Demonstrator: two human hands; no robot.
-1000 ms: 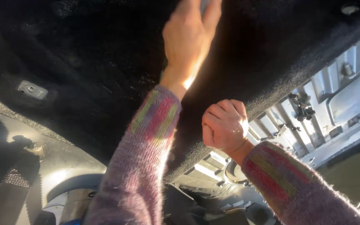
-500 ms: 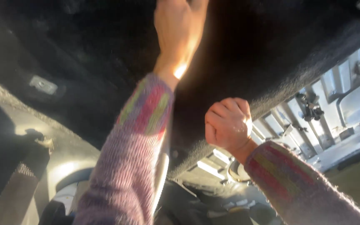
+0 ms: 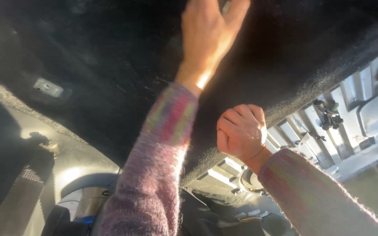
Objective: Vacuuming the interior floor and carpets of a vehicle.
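Looking straight up into a car's roof here. The left hand (image 3: 208,37) is stretched high, fingers spread and flat against the black felt headliner (image 3: 110,65), palm side pressed to the fabric, nothing grasped in it. Something small and pale shows at its fingertips by the top edge, too cut off to identify. Sunlight catches the wrist and the cuff of a fuzzy purple sleeve (image 3: 158,161) streaked with pink and green.

The right hand (image 3: 240,130) sits lower and to the right, clenched into a tight fist with knuckles toward the camera. It is right at the loose edge of the headliner, where the fuzzy black border hangs away from the roof; whether the fist has that edge pinched inside it, I cannot tell.

The headliner itself fills the upper left of the view, dark and sagging in a diagonal line from lower left to upper right. Beyond its edge, the bare grey metal roof frame (image 3: 364,113) is exposed, ribbed and slotted, with a small black clip (image 3: 329,114) standing on it. On the headliner's left stretch there is a small pale rectangular fitting (image 3: 48,87). Down in the lower left, a seat belt strap (image 3: 16,201) runs along the pillar in shadow.
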